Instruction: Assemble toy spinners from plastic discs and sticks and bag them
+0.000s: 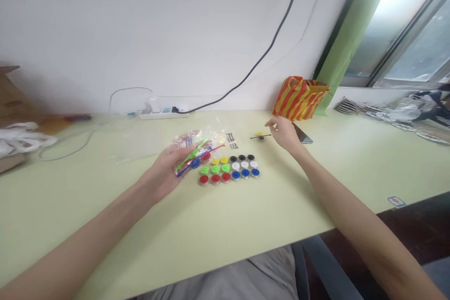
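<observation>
My left hand [165,168] holds several thin arrow-shaped pieces, among them a green one [192,154] and a blue one [186,168], with round coloured parts by them. To its right, small round pots with red [215,178], green [215,168], yellow, blue [245,173], white and black [242,158] tops stand in rows. My right hand [283,132] is just right of a black arrow piece with a round centre [260,137] on the table; its fingers are bent together, and what they hold, if anything, is too small to name. Small dark pieces [231,140] lie behind the pots.
Clear plastic bags [137,143] lie to the left. A power strip [163,113] is against the wall. A red and yellow striped bag [300,98] stands behind a dark phone [303,133]. White plastic [24,138] sits far left.
</observation>
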Motion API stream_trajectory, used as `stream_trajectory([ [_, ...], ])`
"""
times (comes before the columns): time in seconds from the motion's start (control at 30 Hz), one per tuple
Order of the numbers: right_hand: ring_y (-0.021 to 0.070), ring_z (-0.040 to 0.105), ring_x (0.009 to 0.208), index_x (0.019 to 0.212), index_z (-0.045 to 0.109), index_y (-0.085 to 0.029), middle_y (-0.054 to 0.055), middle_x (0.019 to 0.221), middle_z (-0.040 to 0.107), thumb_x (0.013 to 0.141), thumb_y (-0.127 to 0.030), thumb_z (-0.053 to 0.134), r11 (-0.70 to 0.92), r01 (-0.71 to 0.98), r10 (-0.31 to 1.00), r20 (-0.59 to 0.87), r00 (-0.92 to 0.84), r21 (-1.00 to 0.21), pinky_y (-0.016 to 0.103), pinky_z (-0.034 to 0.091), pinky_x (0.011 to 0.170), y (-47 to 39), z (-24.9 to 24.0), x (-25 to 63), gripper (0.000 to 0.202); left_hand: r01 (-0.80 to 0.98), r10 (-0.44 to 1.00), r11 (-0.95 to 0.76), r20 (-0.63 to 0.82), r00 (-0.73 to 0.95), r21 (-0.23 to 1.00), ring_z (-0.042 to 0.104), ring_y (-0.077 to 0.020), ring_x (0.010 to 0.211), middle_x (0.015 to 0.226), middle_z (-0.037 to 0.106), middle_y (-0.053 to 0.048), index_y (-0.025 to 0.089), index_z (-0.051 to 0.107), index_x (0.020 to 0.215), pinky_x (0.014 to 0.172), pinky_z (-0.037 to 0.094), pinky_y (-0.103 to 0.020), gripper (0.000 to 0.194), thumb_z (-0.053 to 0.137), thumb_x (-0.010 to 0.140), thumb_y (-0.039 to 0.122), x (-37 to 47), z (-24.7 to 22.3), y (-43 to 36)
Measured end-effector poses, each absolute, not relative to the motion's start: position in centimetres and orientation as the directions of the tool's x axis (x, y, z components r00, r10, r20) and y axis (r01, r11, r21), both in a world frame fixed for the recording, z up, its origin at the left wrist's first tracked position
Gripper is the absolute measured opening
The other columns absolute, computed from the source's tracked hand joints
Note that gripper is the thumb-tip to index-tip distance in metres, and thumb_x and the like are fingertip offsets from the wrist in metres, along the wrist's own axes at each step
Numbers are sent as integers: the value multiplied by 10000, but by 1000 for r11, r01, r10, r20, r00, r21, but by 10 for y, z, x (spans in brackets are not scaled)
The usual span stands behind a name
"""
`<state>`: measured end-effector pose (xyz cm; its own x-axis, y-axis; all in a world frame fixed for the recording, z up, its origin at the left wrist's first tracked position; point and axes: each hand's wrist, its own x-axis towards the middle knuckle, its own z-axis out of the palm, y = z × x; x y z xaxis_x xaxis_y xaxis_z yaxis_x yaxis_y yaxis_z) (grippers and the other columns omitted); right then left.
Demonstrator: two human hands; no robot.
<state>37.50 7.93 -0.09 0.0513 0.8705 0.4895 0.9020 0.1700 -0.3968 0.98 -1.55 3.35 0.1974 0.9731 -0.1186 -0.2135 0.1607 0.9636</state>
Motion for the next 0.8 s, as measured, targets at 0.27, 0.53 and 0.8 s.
stream_trajectory([
  [0.27, 235, 620, 940, 1049, 799, -185, 109, 1003, 691, 923, -176, 641, 298, 904, 910, 376, -173, -306, 327, 446, 829, 93, -15, 379, 203, -209, 975, 80, -32, 222, 975, 668, -247, 1262, 1390, 689, -47, 324, 568, 1422, 1062, 564, -263, 748, 867, 758, 152, 13, 35, -17],
  [0.53, 268, 586, 994, 832, 785, -178, 109, 936, 683, 873, -145, 697, 409, 860, 886, 359, -294, -305, 337, 418, 797, 92, -21, 358, 102, -134, 972, 103, -71, 224, 986, 683, -251, 1239, 1407, 675, -64, 283, 696, 1256, 1021, 581, -242, 525, 885, 768, 249, 6, 27, -11],
  [0.8, 174, 580, 710, 790, 704, -163, 64, 771, 680, 913, -355, 686, 323, 680, 882, 469, 36, -659, 296, 411, 643, 80, 7, 371, 229, -175, 956, 81, -26, 293, 981, 705, -298, 1198, 1461, 628, -106, 235, 732, 1181, 1108, 544, -377, 422, 869, 783, 273, 3, 21, -8],
])
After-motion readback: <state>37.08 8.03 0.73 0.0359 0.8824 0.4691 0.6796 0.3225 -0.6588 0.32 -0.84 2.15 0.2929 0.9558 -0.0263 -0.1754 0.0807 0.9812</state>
